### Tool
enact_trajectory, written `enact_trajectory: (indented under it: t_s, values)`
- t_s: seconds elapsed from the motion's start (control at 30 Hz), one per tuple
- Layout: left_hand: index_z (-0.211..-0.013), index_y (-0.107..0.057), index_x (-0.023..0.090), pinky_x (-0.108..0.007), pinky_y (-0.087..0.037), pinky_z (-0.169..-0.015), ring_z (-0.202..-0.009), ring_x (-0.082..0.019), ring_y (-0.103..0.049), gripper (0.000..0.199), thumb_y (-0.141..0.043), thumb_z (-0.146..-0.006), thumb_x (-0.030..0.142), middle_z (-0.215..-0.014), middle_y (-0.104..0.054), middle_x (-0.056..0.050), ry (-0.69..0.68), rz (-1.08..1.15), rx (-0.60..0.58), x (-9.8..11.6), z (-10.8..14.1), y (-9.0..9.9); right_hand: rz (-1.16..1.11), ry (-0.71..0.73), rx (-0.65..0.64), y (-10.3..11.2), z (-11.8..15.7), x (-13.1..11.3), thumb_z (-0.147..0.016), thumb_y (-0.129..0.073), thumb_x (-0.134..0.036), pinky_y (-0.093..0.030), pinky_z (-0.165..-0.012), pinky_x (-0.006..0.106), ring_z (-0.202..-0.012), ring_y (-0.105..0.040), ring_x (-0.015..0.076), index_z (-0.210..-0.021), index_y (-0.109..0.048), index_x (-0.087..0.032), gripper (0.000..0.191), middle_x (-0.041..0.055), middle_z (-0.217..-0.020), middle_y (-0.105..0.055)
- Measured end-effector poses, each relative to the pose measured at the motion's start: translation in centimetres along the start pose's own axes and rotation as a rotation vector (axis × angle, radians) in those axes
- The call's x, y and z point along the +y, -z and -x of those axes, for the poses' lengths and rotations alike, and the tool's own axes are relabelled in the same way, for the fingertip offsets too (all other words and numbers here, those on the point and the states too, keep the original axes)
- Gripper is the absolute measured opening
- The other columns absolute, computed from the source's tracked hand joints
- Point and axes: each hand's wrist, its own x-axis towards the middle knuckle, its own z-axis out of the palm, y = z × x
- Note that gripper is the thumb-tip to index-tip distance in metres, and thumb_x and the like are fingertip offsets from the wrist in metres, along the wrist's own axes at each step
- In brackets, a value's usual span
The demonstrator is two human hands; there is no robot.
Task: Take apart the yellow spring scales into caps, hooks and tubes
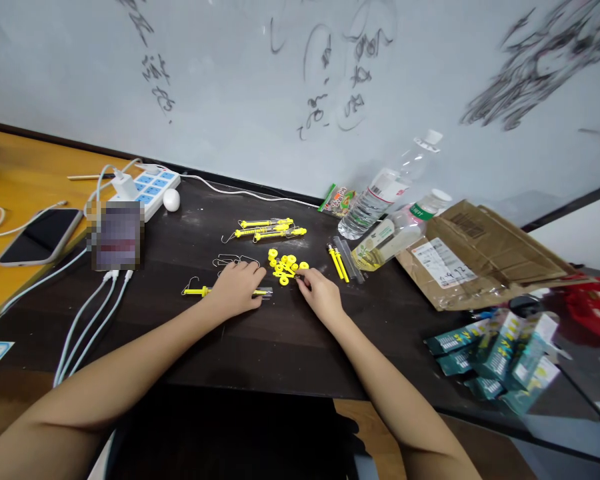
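from where i stand, the person's left hand (237, 290) is down on the dark table (250, 353), its fingers on the far side and its thumb on the near side of a spring scale (204, 291), pinching it between them. the scale lies sideways near the middle, its wire hook out to the left and its clear end poking out to the right. just beyond that hand is a small tangle of wire hooks (235, 259).

the right hand (320, 293) reaches in at the near right edge of a pile of small yellow rings and caps (283, 269). its thumb and forefinger come close together, but i can't tell whether anything is pinched there.

farther back, three more spring scales (270, 231) lie grouped together. to the right of the pile are two yellow rods (338, 264), with clear tubes (349, 259) just beside them. beyond those stand a water bottle (373, 203) and a second bottle (395, 230) with yellowish liquid at its bottom. at the far right sits a cardboard package (490, 250), with green boxes (497, 353) nearer. a power strip (155, 190) lies far left.
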Motion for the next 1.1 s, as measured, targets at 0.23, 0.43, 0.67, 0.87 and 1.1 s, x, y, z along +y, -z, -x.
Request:
enact_trajectory:
  t_s: [0.23, 0.43, 0.67, 0.87, 1.1]
  values:
    - [-0.08, -0.056, 0.017, -0.029, -0.039, -0.061, -0.075, -0.021, -0.058, 0.009, -0.055, -0.077, 0.025, -0.08, -0.059, -0.005, -0.01, 0.045, -0.141, -1.1, 0.0, 0.3, -0.17, -0.02, 0.061, 0.5, 0.2, -0.2, -0.086, -0.048, -0.021, -0.042, -0.064, 0.025, -0.074, -0.06, 0.0159, -0.105, -0.062, -0.02, 0.024, 0.0027, -0.084, -0.064]
    - [-0.093, -0.056, 0.019, -0.024, -0.034, -0.055, -0.069, -0.014, -0.057, 0.019, -0.05, -0.087, 0.036, -0.09, -0.06, -0.002, 0.013, 0.242, 0.002, -0.1, -0.2, 0.7, -0.737, -0.087, 0.019, 0.6, 0.8, -1.8, -0.087, -0.051, -0.036, -0.04, -0.055, 0.025, -0.056, -0.048, 0.0121, -0.1, -0.06, -0.02, 0.023, -0.0008, -0.069, -0.056]
    - [-0.099, -0.056, 0.022, -0.024, -0.04, -0.061, -0.07, -0.013, -0.058, 0.024, -0.051, -0.088, 0.043, -0.084, -0.061, 0.001, 0.046, 0.715, -0.03, 1.3, -0.3, 0.2, -1.264, -0.205, -0.182, 0.2, 0.8, -3.2, -0.078, -0.063, -0.046, -0.024, -0.034, 0.018, -0.037, -0.034, 0.0041, -0.096, -0.055, -0.02, 0.032, -0.0041, -0.064, -0.055]
    - [-0.095, -0.048, 0.016, -0.019, -0.042, -0.046, -0.051, -0.007, -0.051, 0.028, -0.042, -0.091, 0.043, -0.077, -0.055, 0.001, 0.171, 1.382, -0.376, 1.1, -1.0, -1.8, -1.416, -0.339, 0.042, 1.0, 0.1, -1.5, -0.079, -0.061, -0.046, -0.027, -0.031, 0.016, -0.039, -0.036, 0.0041, -0.095, -0.055, -0.02, 0.031, -0.0043, -0.066, -0.054]
    - [-0.103, -0.048, 0.019, -0.014, -0.015, -0.036, -0.043, -0.001, -0.024, 0.033, -0.043, -0.09, 0.049, -0.072, -0.04, 0.005, 0.24, 1.638, -0.525, 1.8, -0.9, -1.3, -1.487, -0.378, 0.029, 1.5, 0.0, -1.8, -0.079, -0.061, -0.048, -0.028, -0.032, 0.017, -0.041, -0.037, 0.0054, -0.097, -0.056, -0.02, 0.033, -0.0048, -0.062, -0.05]
